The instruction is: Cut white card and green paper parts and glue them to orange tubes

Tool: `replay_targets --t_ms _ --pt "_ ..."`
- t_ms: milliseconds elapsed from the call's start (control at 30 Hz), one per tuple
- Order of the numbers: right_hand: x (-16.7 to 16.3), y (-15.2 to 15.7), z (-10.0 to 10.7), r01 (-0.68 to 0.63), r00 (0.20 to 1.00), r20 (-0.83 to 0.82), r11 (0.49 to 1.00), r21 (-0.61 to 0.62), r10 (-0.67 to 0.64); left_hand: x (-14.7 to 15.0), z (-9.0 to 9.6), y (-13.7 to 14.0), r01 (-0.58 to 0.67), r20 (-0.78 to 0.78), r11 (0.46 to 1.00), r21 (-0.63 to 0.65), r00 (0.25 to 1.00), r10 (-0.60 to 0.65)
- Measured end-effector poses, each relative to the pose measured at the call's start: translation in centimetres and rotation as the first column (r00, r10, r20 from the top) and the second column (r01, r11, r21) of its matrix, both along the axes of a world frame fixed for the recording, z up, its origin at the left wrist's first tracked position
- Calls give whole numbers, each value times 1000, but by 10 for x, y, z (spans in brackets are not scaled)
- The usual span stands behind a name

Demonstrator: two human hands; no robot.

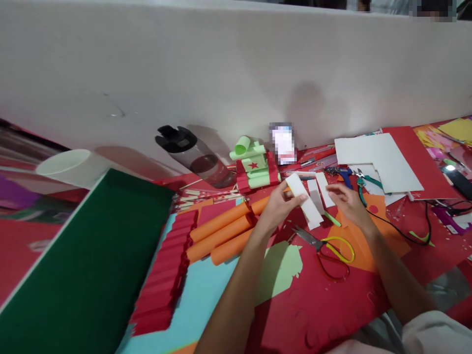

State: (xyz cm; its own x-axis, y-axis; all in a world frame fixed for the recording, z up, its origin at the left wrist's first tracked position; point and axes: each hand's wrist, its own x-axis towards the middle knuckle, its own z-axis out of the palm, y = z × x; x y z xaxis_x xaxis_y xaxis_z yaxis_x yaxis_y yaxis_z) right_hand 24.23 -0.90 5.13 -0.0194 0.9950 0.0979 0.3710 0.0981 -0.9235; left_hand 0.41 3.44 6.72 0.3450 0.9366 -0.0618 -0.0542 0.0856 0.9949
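My left hand (282, 206) is closed on a white card strip (305, 200), thumb on its face, holding it tilted above the table. Across from it, my right hand (348, 204) has its fingers bent and apart, beside another white strip (325, 191); whether the fingertips touch it I cannot tell. A further white strip (315, 195) shows between them. Below my hands lie scissors (317, 243) with one yellow and one red handle, blades apart. A light green paper sheet (282, 268) with a ragged edge and an orange sheet (359, 246) lie close by.
Orange paper rolls (221, 238) and a pleated red paper piece (165, 275) sit on the left, near a dark green board (92, 265). Behind stand a bottle (195, 157), a green-and-red paper model (256, 164) and a phone (283, 142). Pliers (361, 184) and white board (379, 160) lie right.
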Motion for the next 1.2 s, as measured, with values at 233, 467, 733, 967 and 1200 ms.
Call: replay_targets --t_ms 233,467,733,967,1200 --pt "38 12 -6 185 863 448 972 147 -232 -26 2 10 -114 -59 993 -6 992 114" --pt "-15 -17 16 -353 760 544 929 -115 356 -47 10 16 -242 -95 968 58 964 247" --pt "-5 -10 4 -36 758 650 991 128 -56 -48 8 16 -219 -98 974 48 970 223" --pt "33 21 -21 236 529 786 945 225 -319 -46 1 18 -99 -120 995 -15 988 97" --pt "37 24 -22 307 453 855 944 116 -252 -47 7 16 -121 -89 993 -5 989 120"
